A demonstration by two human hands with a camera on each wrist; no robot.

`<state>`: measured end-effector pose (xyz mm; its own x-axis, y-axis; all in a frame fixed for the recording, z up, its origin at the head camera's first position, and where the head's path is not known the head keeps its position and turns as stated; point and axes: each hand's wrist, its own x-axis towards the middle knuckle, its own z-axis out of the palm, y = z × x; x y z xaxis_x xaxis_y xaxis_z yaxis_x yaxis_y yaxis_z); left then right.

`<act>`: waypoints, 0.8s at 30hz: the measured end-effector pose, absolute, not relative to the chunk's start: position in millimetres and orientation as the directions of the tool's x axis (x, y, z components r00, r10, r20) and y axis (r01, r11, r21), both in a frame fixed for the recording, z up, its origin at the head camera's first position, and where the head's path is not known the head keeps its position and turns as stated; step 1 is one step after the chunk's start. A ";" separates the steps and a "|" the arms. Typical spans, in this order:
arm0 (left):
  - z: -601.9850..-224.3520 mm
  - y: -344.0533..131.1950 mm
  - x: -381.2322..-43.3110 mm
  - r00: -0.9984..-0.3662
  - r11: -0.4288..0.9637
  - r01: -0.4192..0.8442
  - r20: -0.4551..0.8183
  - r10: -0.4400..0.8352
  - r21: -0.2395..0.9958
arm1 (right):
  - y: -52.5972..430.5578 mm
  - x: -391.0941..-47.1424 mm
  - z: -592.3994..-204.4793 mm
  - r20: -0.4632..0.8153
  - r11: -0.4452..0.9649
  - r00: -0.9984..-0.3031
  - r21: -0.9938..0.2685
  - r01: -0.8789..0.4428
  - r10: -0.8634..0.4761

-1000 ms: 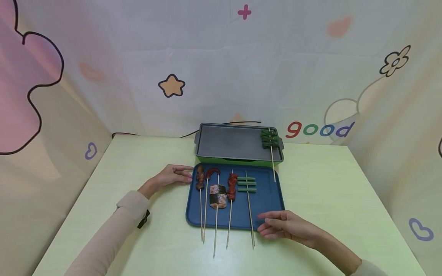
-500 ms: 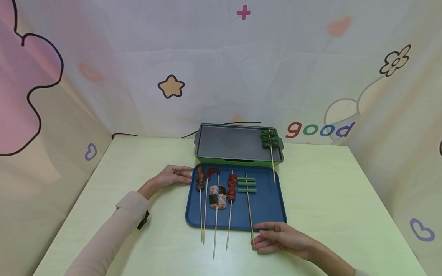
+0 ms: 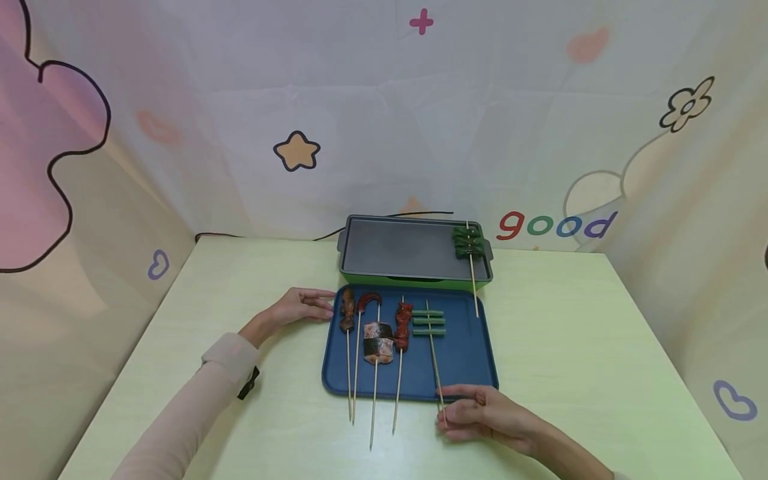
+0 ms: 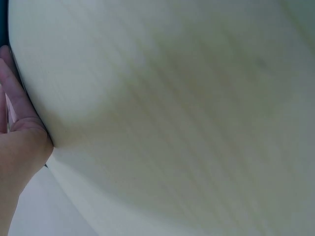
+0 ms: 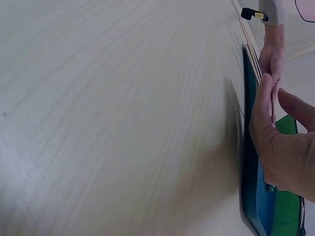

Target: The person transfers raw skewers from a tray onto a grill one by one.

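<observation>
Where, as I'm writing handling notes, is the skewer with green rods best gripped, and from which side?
Probably the bare near end of the green-rod skewer, from the right: it juts past the near edge of the blue tray, and the other skewers there lie left. The right hand pinches that end.

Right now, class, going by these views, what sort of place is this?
Probably a tabletop booth staged for pretend grilling: printed cloth hangs behind and beside the table, which bears a griddle and a blue tray of skewers.
</observation>
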<state>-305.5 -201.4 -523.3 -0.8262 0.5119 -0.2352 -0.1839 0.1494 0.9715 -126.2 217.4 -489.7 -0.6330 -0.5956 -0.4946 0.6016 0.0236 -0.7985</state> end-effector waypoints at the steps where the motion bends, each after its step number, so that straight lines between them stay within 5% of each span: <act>1: -523.8 -201.7 -305.3 -0.825 0.145 -0.184 -0.233 0.515 0.972 | 217.8 -125.9 -489.7 -0.494 0.022 -0.637 -0.800 0.600 -0.592; 24: -523.9 -197.8 -305.4 -0.831 0.152 -0.230 -0.275 0.484 0.961 | 227.9 -115.4 -492.4 -0.436 0.026 -0.754 -0.872 0.488 -0.492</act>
<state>-305.4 -197.8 -523.9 -0.8310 0.4836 -0.2749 -0.2299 0.1515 0.9614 -115.4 227.9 -492.4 -0.7537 -0.4916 -0.4362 0.4880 0.0259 -0.8725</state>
